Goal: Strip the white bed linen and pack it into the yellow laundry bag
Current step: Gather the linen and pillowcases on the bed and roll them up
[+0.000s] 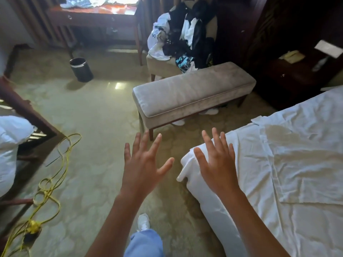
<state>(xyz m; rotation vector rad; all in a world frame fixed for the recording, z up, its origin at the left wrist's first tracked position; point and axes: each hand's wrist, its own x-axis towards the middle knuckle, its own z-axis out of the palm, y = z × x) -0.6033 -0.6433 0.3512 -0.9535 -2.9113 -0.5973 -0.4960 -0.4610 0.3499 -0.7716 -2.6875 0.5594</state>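
Both empty, fingers spread: left hand [143, 169] over carpet, right hand [217, 164] above white sheet [297, 164]

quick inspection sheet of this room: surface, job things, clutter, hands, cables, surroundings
surface: patterned beige carpet floor, bare at centre
job's things: wrinkled white bed sheet on the bed; yellow laundry bag nothing seen
clutter: black and white clothes pile on a beige armchair; white slippers under the grey padded bench
grippers: left hand open, empty, over the floor; right hand open, empty, over the sheet corner
cables: yellow cord looped on the floor at left
surroundings: black round waste bin, wooden desk
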